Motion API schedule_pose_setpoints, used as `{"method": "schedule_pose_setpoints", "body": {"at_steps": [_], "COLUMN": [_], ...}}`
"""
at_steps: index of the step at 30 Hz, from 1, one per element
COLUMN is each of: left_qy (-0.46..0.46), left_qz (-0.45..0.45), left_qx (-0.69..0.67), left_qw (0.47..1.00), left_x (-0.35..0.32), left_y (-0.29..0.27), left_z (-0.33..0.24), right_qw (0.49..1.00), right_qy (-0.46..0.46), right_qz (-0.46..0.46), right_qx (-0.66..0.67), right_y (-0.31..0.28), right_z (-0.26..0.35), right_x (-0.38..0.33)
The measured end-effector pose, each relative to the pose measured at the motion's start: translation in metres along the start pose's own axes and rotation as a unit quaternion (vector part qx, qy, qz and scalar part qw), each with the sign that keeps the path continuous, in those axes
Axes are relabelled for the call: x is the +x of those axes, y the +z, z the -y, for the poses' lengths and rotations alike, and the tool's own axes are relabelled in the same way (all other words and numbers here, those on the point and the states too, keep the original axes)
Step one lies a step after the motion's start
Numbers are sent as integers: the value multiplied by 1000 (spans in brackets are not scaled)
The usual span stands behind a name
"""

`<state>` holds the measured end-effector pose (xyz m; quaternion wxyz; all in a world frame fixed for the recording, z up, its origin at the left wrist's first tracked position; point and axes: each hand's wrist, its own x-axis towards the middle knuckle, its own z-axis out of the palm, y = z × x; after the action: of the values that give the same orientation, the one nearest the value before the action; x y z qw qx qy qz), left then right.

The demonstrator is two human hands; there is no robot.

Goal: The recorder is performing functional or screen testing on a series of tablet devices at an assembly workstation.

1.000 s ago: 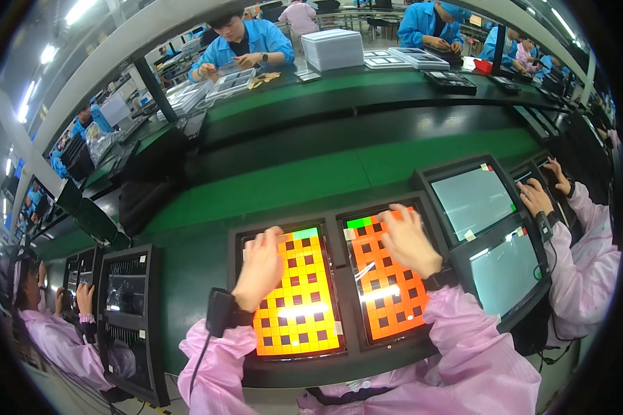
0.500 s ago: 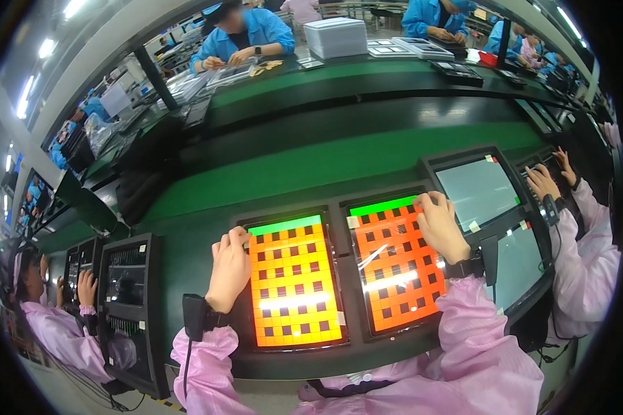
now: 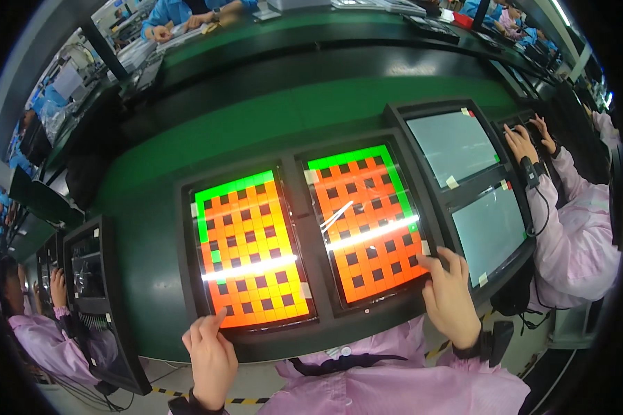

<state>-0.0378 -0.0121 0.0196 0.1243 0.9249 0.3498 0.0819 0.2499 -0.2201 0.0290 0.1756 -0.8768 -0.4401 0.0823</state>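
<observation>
Left hand (image 3: 211, 360), fingers loosely curled, holding nothing, index tip touching bottom-left corner of left orange-and-black checkered touch panel with green border (image 3: 248, 250). Right hand (image 3: 451, 296), fingers spread flat, empty, at lower right edge of right orange-and-black checkered panel (image 3: 367, 220). Wrists partly cut off by lower edge. Glare streaks across both panels. Narrow black bezel (image 3: 299, 235) between panels.

We see two pale grey screens (image 3: 471, 187) in a dark frame right of centre, a green bench top (image 3: 277, 117) behind, a co-worker in a pink sleeve (image 3: 574, 228) at right, another pink-clad person (image 3: 41, 332) lower left, and blue-coated workers (image 3: 180, 14) far back.
</observation>
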Motion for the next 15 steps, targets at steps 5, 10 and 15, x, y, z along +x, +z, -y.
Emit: {"method": "schedule_pose_setpoints", "body": {"at_steps": [5, 10, 15], "left_qy": [-78, -25, 43], "left_qz": [-12, -28, -19], "left_qx": [10, 9, -52], "left_qw": [997, 999, 998], "left_x": [-28, -29, -14], "left_y": [14, 28, 44], "left_z": [-12, -23, -52], "right_qw": [999, 999, 985], "right_qy": [28, -22, -149], "right_qz": [12, 27, 87], "right_qx": [-19, -9, 23], "right_y": [1, 16, 33], "right_z": [10, 24, 48], "right_x": [-23, -23, -15]}}
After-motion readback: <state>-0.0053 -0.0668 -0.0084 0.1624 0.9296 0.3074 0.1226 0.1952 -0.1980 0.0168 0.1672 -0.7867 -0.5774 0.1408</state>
